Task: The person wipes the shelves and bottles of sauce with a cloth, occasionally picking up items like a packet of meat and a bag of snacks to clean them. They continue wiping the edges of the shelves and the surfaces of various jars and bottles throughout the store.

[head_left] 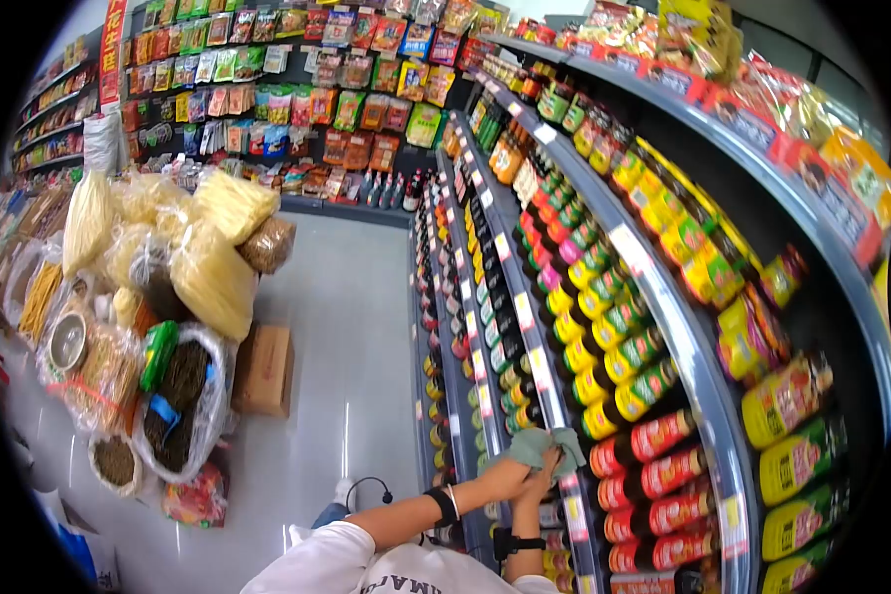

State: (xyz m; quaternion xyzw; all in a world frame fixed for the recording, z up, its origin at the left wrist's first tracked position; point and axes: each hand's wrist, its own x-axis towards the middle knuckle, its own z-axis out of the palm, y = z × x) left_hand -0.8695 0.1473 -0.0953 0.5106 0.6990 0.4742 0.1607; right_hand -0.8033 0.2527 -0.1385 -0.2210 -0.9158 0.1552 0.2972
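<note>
A grey-green cloth (531, 447) is bunched at the front edge of a shelf. My left hand (506, 479), with a black band on its wrist, is closed on the cloth's near side. Close beside it, my right hand (538, 481) also grips the cloth, its fingers partly hidden by the folds. A dark watch-like strap (516, 544) is on the right wrist. Just right of the hands, red-labelled jars (663, 434) lie in rows on the shelf, and yellow-labelled jars (596, 416) are beyond them.
Shelf rails (537, 361) with price tags run along my right, and an upper shelf of bagged goods (701, 40) overhangs. On the left stand sacks of dried goods (183, 396) and a cardboard box (264, 370) on the floor. Hanging packets (351, 109) cover the far wall.
</note>
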